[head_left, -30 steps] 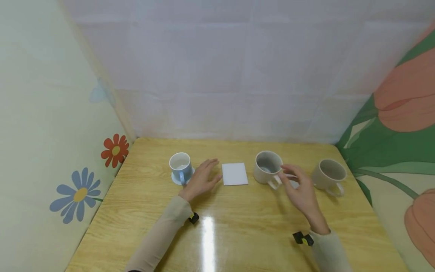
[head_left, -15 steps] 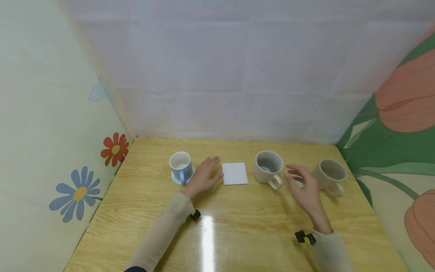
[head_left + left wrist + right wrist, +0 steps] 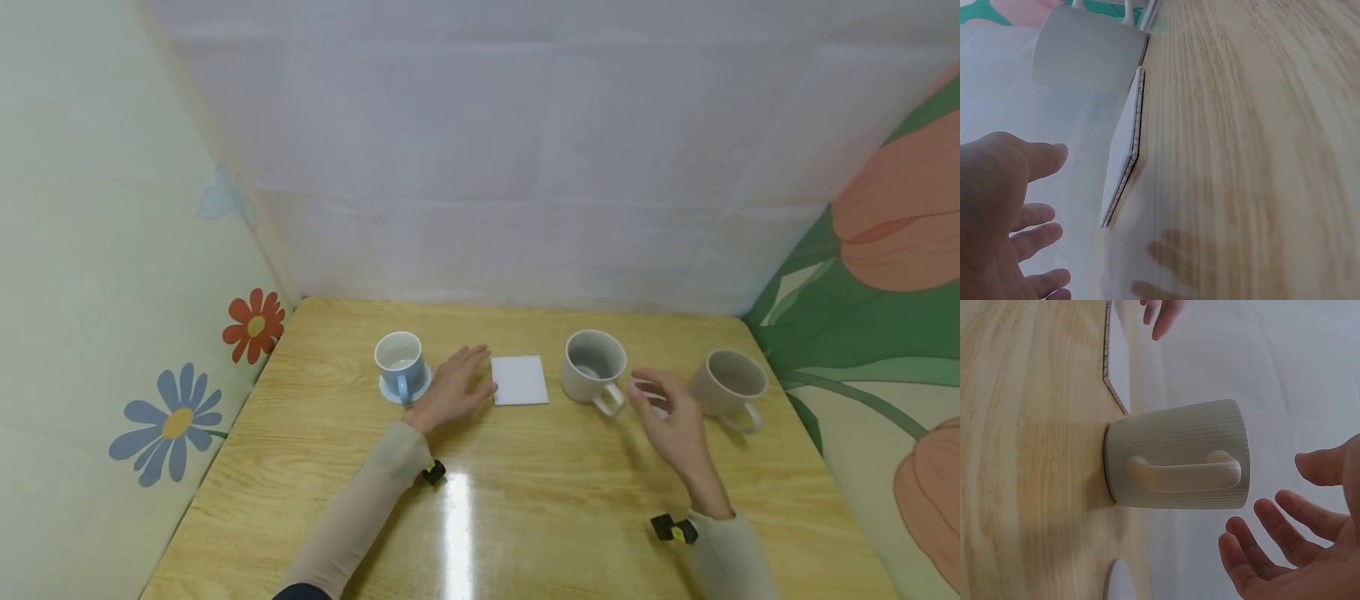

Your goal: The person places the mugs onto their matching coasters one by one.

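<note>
A ribbed, light grey mug (image 3: 585,386) stands upright on the table, its handle toward the front right. Just right of it, my right hand (image 3: 677,425) hovers with loosely bent fingers, apart from the handle. The right wrist view shows a gap between the fingertips and the mug (image 3: 1179,431). Below that hand lies a round white coaster (image 3: 1120,584), mostly hidden in the head view. My left hand (image 3: 448,396) is held with fingers extended near a square white coaster (image 3: 520,381). In the left wrist view its thumb is apart from the square coaster (image 3: 1124,140).
A blue cup (image 3: 401,367) with a white inside sits on a pale round coaster (image 3: 390,393) at the left. Another light mug (image 3: 726,385) stands at the far right. The wooden table (image 3: 525,500) meets a white sheet at its back edge.
My right hand has drawn a little to the right, away from the middle mug's handle. The mug keeps its place. My left hand has barely shifted.
</note>
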`<action>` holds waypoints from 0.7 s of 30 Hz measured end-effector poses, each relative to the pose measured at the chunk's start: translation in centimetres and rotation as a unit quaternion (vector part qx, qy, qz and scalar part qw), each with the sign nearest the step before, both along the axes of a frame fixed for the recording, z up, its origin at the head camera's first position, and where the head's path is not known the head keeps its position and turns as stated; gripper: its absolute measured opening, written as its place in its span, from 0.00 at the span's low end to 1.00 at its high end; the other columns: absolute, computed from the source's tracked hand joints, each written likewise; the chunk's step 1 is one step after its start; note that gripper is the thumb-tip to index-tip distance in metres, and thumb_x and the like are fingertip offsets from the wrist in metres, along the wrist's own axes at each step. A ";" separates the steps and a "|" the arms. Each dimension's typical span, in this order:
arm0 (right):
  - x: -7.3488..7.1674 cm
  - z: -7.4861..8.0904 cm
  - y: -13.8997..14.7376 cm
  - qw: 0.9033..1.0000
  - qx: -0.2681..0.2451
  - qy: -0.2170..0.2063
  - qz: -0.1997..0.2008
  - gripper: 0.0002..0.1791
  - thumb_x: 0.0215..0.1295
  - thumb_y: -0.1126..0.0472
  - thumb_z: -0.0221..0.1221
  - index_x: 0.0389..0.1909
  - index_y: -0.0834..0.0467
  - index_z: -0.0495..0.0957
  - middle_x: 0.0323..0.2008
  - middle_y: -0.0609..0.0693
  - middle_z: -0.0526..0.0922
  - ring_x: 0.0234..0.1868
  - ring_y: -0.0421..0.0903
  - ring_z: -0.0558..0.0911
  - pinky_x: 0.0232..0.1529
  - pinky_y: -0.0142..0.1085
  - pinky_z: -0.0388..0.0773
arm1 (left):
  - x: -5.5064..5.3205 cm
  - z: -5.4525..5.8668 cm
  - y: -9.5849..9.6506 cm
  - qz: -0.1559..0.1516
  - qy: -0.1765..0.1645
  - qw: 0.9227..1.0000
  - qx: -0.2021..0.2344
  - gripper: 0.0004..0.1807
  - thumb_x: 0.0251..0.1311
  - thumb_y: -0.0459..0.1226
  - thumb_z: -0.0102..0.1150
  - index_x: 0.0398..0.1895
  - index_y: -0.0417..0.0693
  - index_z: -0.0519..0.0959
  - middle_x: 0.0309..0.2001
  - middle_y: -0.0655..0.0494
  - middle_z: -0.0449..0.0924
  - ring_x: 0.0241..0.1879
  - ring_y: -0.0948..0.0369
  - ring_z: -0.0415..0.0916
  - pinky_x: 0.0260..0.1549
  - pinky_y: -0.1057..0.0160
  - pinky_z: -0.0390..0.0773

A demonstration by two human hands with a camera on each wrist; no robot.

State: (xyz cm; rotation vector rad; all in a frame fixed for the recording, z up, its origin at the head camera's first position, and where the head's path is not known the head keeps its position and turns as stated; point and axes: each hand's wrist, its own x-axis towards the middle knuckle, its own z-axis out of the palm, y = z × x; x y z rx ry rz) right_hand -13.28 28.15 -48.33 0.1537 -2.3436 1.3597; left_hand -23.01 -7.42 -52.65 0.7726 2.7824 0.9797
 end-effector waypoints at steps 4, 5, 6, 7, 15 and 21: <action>0.1 -0.4 0.0 1.000 0.004 -0.012 -0.004 0.17 0.71 0.73 0.65 0.59 0.70 0.82 0.56 0.69 0.84 0.50 0.21 0.78 0.51 0.13 0.76 | -0.1 -0.2 0.2 -0.001 -0.003 1.000 -0.005 0.39 0.78 0.52 0.57 0.84 0.46 0.60 0.85 0.49 0.57 0.85 0.41 0.49 0.83 0.37 0.50; 0.2 -0.5 0.0 1.000 0.004 -0.014 -0.005 0.17 0.71 0.73 0.65 0.59 0.70 0.82 0.57 0.68 0.84 0.50 0.21 0.78 0.51 0.13 0.76 | -0.1 -0.3 0.2 -0.001 -0.004 1.000 -0.005 0.39 0.78 0.52 0.57 0.84 0.46 0.61 0.85 0.49 0.57 0.85 0.41 0.49 0.83 0.37 0.50; 0.2 -0.6 0.0 1.000 0.002 -0.015 -0.004 0.16 0.72 0.72 0.65 0.59 0.69 0.82 0.57 0.68 0.84 0.50 0.21 0.78 0.51 0.13 0.76 | -0.2 -0.4 0.3 -0.001 -0.006 1.000 -0.003 0.39 0.78 0.52 0.58 0.84 0.45 0.61 0.85 0.49 0.57 0.85 0.41 0.48 0.83 0.37 0.49; 0.2 -0.7 0.0 1.000 0.002 -0.016 -0.004 0.16 0.72 0.72 0.65 0.58 0.69 0.82 0.57 0.68 0.84 0.50 0.21 0.78 0.50 0.14 0.76 | -0.2 -0.5 0.3 -0.002 -0.007 1.000 -0.002 0.39 0.77 0.51 0.58 0.84 0.45 0.61 0.85 0.49 0.57 0.85 0.41 0.48 0.83 0.37 0.50; 0.4 -1.4 -0.1 1.000 -0.004 -0.029 -0.001 0.15 0.74 0.71 0.63 0.58 0.69 0.82 0.58 0.67 0.84 0.49 0.21 0.78 0.50 0.13 0.76 | -0.5 -0.6 0.6 -0.012 -0.001 1.000 -0.016 0.38 0.77 0.50 0.59 0.83 0.43 0.63 0.84 0.47 0.58 0.84 0.38 0.50 0.83 0.37 0.51; 0.3 -2.1 -0.3 0.999 -0.024 -0.046 0.006 0.13 0.76 0.71 0.61 0.57 0.71 0.83 0.57 0.69 0.84 0.48 0.21 0.79 0.49 0.15 0.78 | -0.6 -0.7 0.8 -0.014 0.000 1.000 -0.018 0.38 0.77 0.49 0.60 0.82 0.43 0.63 0.84 0.46 0.59 0.84 0.38 0.50 0.82 0.36 0.52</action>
